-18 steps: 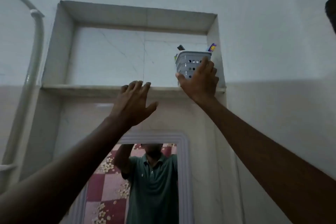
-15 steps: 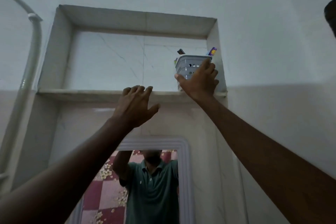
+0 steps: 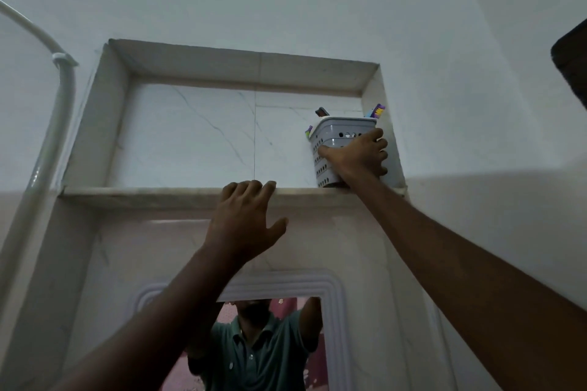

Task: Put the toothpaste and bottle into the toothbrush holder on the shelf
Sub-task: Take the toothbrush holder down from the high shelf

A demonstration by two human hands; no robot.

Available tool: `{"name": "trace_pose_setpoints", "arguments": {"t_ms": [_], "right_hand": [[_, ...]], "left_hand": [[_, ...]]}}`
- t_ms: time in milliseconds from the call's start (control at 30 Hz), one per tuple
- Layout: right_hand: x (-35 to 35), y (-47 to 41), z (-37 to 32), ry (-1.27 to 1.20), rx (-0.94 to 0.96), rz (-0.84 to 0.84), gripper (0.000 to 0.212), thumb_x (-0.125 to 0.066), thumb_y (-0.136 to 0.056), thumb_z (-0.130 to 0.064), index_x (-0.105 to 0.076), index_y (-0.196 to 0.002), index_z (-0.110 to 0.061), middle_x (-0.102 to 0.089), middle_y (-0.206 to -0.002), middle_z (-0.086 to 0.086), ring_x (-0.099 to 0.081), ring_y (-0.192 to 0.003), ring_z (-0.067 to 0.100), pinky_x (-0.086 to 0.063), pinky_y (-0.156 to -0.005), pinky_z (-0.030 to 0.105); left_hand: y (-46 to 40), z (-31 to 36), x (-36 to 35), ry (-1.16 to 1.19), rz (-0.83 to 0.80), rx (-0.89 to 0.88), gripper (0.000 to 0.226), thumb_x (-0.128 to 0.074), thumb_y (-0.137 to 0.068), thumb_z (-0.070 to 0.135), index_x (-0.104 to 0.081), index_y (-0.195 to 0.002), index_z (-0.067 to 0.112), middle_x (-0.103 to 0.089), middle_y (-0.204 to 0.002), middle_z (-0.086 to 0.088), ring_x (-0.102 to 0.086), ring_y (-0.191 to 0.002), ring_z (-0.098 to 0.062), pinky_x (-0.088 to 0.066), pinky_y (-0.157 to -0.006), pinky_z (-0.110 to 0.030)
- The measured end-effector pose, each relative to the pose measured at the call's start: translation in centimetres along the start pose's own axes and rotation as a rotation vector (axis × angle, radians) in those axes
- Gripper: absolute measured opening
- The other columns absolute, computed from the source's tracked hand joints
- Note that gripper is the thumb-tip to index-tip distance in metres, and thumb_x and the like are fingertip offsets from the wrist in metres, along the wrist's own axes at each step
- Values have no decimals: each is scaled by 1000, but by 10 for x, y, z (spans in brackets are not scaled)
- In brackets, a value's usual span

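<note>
A grey perforated toothbrush holder (image 3: 330, 132) stands at the right end of a marble wall shelf (image 3: 143, 194), close to the niche's right wall. My right hand (image 3: 357, 154) grips its front, fingers wrapped round it. Toothbrush heads (image 3: 378, 109) and a dark tip (image 3: 322, 112) stick out above the rim. My left hand (image 3: 246, 222) rests with its fingertips on the shelf's front edge, fingers apart and holding nothing. I cannot make out the toothpaste or the bottle.
The niche (image 3: 190, 136) left of the holder has bare marble. A white pipe (image 3: 47, 143) runs down the left wall. Below the shelf hangs a white-framed mirror (image 3: 330, 292) showing a person in a green shirt. A dark object (image 3: 571, 63) juts in at the right edge.
The holder, which my right hand held just above the ledge, now rests on the shelf. The view has tilted upward, so the shelf sits lower in the frame. My left hand stays on the edge.
</note>
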State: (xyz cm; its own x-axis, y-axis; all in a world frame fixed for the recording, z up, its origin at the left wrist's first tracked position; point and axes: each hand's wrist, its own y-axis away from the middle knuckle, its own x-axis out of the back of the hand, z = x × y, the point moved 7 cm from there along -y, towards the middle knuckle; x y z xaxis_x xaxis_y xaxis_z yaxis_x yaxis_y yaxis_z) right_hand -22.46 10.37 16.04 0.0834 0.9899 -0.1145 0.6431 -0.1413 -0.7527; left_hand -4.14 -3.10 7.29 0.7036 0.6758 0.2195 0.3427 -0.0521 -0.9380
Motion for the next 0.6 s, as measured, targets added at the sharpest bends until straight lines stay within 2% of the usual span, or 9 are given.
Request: {"name": "trace_pose_setpoints", "arguments": {"t_ms": [167,300,500,600], "right_hand": [[25,5,-21,-48,36,23,127,-89,-60,-54,-21,-154,-3,-40,-151,17,-41,-141,40,-39,-108,59],[59,15,-37,-98,82,27,114,-87,-62,-50,-27,-147,-4,-42,-146,16,-45,-137,39,-44,-105,55],[98,51,-40,-135,123,-37,103,-88,-66,-46,-31,-142,-4,-43,-142,15,-46,-133,36,-47,-107,55],[111,78,-28,-169,144,-77,102,-89,-60,-45,-33,-136,-6,-44,-138,15,-48,-131,37,-48,-106,57]], "left_hand": [[-2,-2,0,20,-39,15,80,-37,-77,67,-50,-138,17,-63,-122,-5,-57,-118,-28,-35,-109,-41],[2,0,7,64,-96,20,80,-38,-77,63,-46,-142,17,-60,-127,-8,-52,-123,-30,-32,-111,-41],[29,-3,28,121,-95,61,77,-45,-83,57,-40,-147,13,-48,-146,-17,-42,-138,-33,-33,-115,-43],[53,0,42,148,-89,79,78,-43,-84,58,-42,-146,12,-48,-148,-17,-45,-136,-34,-36,-111,-44]]}}
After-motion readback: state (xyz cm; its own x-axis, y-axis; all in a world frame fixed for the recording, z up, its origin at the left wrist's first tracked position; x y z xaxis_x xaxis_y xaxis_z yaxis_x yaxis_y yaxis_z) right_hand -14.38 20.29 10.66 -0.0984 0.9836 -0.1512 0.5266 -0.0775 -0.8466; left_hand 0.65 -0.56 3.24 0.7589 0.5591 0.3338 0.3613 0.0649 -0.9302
